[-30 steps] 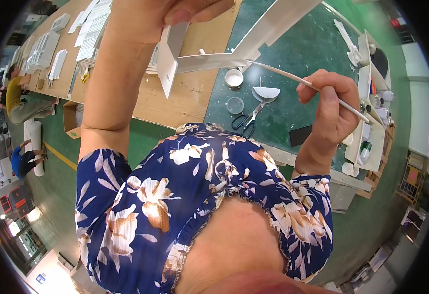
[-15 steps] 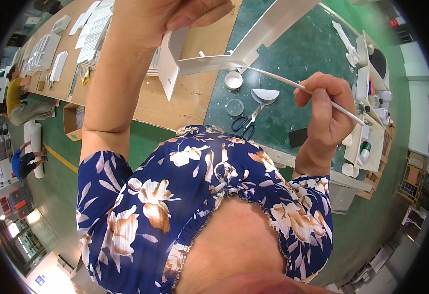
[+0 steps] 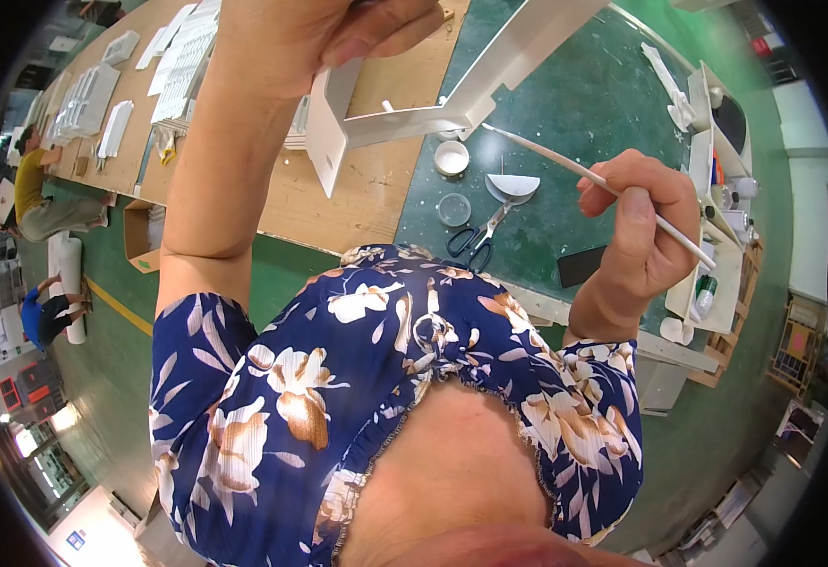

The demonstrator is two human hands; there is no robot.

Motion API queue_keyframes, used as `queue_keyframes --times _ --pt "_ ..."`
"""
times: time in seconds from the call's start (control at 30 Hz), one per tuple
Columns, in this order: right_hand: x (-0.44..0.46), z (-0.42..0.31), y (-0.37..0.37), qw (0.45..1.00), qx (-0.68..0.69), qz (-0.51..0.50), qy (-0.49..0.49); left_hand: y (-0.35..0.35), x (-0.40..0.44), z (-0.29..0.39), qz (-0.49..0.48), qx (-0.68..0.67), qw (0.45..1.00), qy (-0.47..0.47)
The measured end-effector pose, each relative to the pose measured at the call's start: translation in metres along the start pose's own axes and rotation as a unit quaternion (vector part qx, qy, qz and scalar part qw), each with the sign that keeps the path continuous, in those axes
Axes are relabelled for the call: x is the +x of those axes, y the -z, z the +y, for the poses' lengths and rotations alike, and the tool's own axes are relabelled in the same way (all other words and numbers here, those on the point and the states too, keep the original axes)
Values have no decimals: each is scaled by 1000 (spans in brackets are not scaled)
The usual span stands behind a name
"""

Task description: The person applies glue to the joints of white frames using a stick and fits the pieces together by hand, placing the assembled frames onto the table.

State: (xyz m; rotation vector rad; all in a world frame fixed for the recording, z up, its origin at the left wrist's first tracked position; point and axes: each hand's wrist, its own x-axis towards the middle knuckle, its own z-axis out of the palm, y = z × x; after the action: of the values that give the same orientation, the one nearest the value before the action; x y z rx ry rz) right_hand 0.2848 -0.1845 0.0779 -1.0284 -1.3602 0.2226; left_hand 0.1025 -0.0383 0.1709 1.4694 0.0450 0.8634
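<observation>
Two hands raised: right hand point(image 3: 642, 227) clamps its fingers on a stick point(image 3: 548, 153), tip beyond them; left hand point(image 3: 329, 36) curls above a bracket point(image 3: 520, 52), grip unclear.

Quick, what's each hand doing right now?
Left hand: closed, holding the bent white part.
Right hand: fingers closed on the thin stick.

The top edge cut off part of the left hand point(image 3: 376, 30) and the upper end of the white piece point(image 3: 518, 59). The right hand point(image 3: 645, 222) hid part of the dark flat object point(image 3: 579, 266), possibly a phone. The scissors' point(image 3: 489, 227) tips were covered by the white half-disc point(image 3: 513, 185). The lettering on the bottles point(image 3: 737, 219) was too small to read.
</observation>
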Motion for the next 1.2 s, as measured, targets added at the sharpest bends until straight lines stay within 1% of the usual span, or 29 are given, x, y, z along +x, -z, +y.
queue_keyframes --times 0.07,0.13,0.2,0.27,0.3,0.37,0.5,0.57,0.73,0.83,0.87,0.93,1.03,1.13,1.2 --pt "1 1 0 999 29 8 14 2 1 -1 -16 3 1000 -7" --pt "1 0 -1 1000 27 10 5 2 1 -1 -27 6 1000 -13" --pt "0 1 -4 1000 25 12 -4 -2 0 0 -8 19 1000 -8" --pt "2 5 -7 1000 9 -21 13 -5 0 2 14 27 1000 5" --pt "2 5 -8 1000 9 -21 13 -7 0 3 22 29 999 10" --pt "3 5 -11 1000 -5 -26 -1 -12 0 5 39 36 998 23" --pt "5 6 -12 999 -10 -49 -18 -12 0 4 46 38 998 29" --pt "6 5 -10 996 -33 -78 -6 -12 0 4 47 41 998 28" --pt "7 5 -9 995 -45 -83 21 -11 1 2 60 32 997 38" --pt "9 7 -11 995 -40 -83 37 -6 8 -8 43 23 998 32" --pt "9 7 -11 994 -40 -86 45 1 18 -24 -47 -115 991 -51" --pt "10 8 -12 994 -43 -87 48 6 27 -34 -135 -248 950 -132" --pt "11 7 -12 993 -50 -91 52 7 28 -34 -142 -219 952 -159" --pt "9 5 -11 993 -54 -90 53 5 27 -33 -131 -225 954 -147" --pt "9 4 -10 993 -55 -86 54 4 25 -30 -147 -226 949 -162"
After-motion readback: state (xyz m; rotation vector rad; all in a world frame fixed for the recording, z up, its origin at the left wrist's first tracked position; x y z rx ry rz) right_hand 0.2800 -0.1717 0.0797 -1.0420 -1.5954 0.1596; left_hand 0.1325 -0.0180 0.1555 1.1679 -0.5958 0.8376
